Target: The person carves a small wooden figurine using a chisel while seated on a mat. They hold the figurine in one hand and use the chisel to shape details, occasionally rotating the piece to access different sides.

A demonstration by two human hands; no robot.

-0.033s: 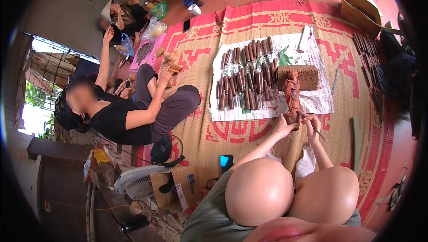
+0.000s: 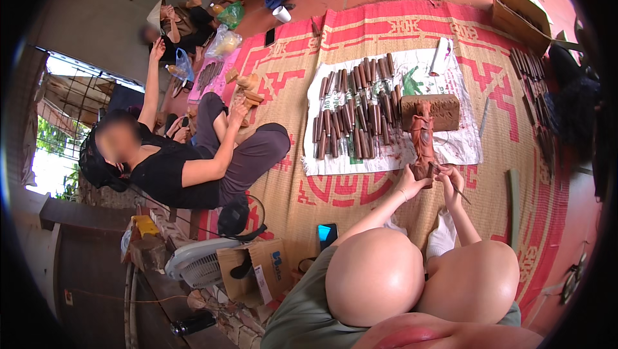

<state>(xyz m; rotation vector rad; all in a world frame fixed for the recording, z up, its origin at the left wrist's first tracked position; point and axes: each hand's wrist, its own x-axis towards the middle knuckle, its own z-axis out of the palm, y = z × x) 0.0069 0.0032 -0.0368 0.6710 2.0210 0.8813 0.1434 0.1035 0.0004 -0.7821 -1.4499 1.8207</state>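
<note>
A reddish-brown carved wooden figure [image 2: 423, 135] lies lengthwise on the white sheet [image 2: 463, 146], its far end resting against a wooden block [image 2: 444, 110]. My left hand [image 2: 410, 183] grips the near end of the figure. My right hand [image 2: 449, 178] holds a thin carving tool [image 2: 458, 190] close to the figure's base. My bare knees fill the lower middle of the view.
Rows of dark chisels [image 2: 357, 111] lie on the white sheet over a red patterned mat [image 2: 335, 201]. More tools [image 2: 531, 72] line the right side. A person in black [image 2: 187, 162] sits left, holding a small carving. A fan [image 2: 196, 262], cardboard box [image 2: 257, 272] and phone [image 2: 327, 233] sit near me.
</note>
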